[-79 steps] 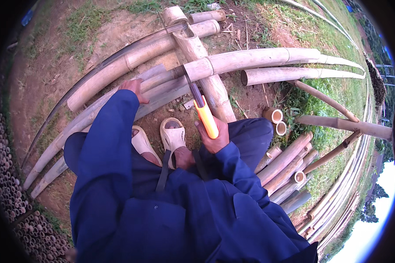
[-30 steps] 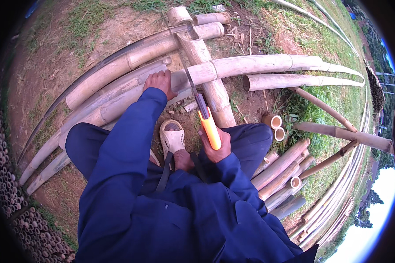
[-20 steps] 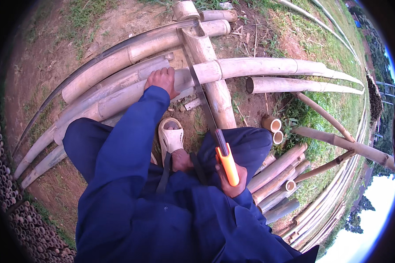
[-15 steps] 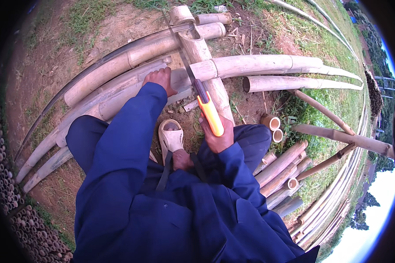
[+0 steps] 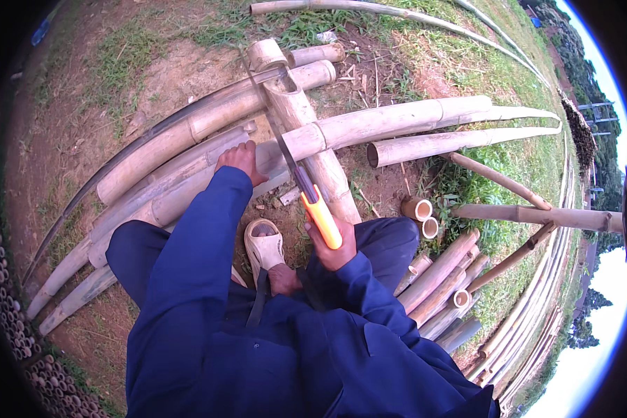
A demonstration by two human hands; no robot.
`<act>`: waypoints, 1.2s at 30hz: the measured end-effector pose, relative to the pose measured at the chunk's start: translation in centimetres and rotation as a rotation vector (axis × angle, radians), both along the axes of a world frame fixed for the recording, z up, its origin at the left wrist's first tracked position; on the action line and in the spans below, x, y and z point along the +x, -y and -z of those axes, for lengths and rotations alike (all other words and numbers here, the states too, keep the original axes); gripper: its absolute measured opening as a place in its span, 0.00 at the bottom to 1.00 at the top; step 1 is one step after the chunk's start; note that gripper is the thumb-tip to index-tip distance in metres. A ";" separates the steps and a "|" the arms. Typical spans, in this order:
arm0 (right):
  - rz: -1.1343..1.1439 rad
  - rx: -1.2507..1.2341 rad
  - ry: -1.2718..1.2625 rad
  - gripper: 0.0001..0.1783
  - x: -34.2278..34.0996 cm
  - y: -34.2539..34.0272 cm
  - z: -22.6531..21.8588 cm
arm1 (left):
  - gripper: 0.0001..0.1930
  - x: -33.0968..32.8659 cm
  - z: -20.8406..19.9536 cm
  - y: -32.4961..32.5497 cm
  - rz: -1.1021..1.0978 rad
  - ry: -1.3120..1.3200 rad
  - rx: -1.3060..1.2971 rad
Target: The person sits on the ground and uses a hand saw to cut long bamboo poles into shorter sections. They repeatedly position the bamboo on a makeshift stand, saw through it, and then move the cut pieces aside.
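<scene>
My right hand (image 5: 336,245) is wrapped round the orange grip of a handsaw (image 5: 320,219). The saw's long dark blade slants away from me, lying across a thick pale bamboo pole (image 5: 390,122). To the left of the blade, my left hand (image 5: 240,164) is closed over the same pole, fingers on its far side. Beneath the pole lies a bamboo crosspiece (image 5: 331,182) with a notch cut near its far end. How deep the blade sits in the pole is hard to make out.
More bamboo poles (image 5: 153,155) lie at the left, beside a dark curved strip. Short cut pieces (image 5: 439,275) are piled by my right knee, near two bamboo rings (image 5: 418,209). A bamboo frame (image 5: 536,216) stands at right. My sandalled foot (image 5: 263,244) rests below the pole.
The saw has been drawn back toward me across the pole, with my right hand still on its grip. My left hand keeps its place on the pole. The view has shifted slightly.
</scene>
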State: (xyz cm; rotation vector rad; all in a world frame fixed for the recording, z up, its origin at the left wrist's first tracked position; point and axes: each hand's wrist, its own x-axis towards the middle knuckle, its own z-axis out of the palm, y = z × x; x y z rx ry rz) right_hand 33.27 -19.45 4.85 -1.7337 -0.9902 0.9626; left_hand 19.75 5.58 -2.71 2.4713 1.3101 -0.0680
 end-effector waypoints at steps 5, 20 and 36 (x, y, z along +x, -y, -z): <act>-0.043 0.206 0.130 0.17 0.6 -1.9 0.5 | 0.41 -0.5 1.5 -1.1 0.001 0.041 -0.001; -0.096 -0.016 0.072 0.18 -0.6 6.7 -3.6 | 0.38 -0.6 0.7 0.1 -0.019 0.036 0.043; -0.006 -0.003 -0.005 0.10 0.9 7.4 -3.8 | 0.40 0.2 0.3 -0.5 0.010 -0.024 0.004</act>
